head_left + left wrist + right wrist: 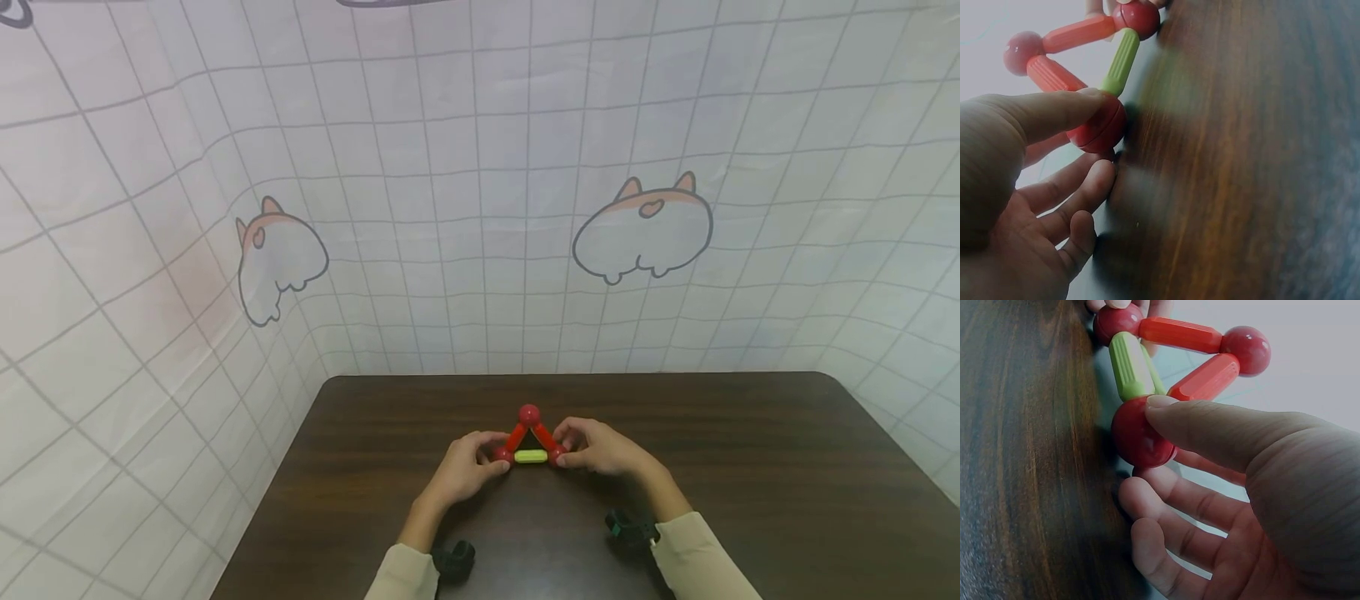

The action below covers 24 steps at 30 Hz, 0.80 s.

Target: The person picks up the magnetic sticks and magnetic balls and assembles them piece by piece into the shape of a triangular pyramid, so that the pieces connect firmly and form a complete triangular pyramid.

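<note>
A triangle of magnetic rods and balls stands on the table between both hands, its top red ball (529, 414) raised above the surface. Two red-orange rods (1182, 334) slope down from that ball, and a yellow-green rod (531, 457) joins the two lower balls along the bottom. My left hand (461, 471) pinches the lower left red ball (1099, 125), thumb on the near side. On the other side my right hand (607, 450) pinches the lower right red ball (1141, 434) likewise. The remaining fingers of each hand curve loosely below the ball.
The dark wooden table (360, 500) extends around both hands. Behind it and at the sides hangs a white gridded curtain (450, 208) with cartoon animals. A black wrist device (455, 561) sits at the left wrist and another black device (628, 529) at the right.
</note>
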Each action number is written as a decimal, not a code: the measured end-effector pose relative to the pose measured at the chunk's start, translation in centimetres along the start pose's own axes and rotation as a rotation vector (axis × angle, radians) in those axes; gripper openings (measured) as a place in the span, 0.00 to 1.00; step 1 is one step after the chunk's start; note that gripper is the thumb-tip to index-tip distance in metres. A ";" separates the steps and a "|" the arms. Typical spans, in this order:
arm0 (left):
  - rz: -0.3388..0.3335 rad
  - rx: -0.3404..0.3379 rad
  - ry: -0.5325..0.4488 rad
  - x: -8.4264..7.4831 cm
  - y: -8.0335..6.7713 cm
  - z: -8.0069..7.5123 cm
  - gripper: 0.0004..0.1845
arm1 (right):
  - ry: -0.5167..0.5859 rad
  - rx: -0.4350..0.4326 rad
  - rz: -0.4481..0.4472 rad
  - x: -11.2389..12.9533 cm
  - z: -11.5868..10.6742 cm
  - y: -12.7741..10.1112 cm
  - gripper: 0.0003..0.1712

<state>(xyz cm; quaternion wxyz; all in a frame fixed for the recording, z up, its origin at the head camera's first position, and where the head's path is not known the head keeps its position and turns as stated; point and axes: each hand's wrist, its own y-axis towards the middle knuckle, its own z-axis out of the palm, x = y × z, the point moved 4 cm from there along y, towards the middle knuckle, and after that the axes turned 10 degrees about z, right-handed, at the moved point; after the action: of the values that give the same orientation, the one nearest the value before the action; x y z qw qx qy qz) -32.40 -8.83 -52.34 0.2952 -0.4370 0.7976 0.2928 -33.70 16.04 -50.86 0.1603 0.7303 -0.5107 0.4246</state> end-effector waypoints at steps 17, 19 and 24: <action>0.002 0.029 -0.034 0.2 0.1 -0.6 0.22 | 0.011 0.027 0.010 0.0 -0.4 0.1 0.20; 0.004 0.040 -0.045 0.1 0.1 -0.8 0.21 | 0.007 0.033 0.008 0.0 -0.8 0.0 0.21; 0.020 0.055 -0.037 -0.1 0.1 -2.0 0.21 | -0.001 0.030 0.006 -0.2 -2.4 -0.7 0.24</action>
<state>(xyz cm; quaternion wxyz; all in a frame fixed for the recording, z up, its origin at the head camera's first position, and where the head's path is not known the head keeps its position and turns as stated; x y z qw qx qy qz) -32.85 -10.17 -50.96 0.3190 -0.4154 0.8039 0.2819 -34.22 18.05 -49.47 0.1476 0.7312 -0.5066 0.4323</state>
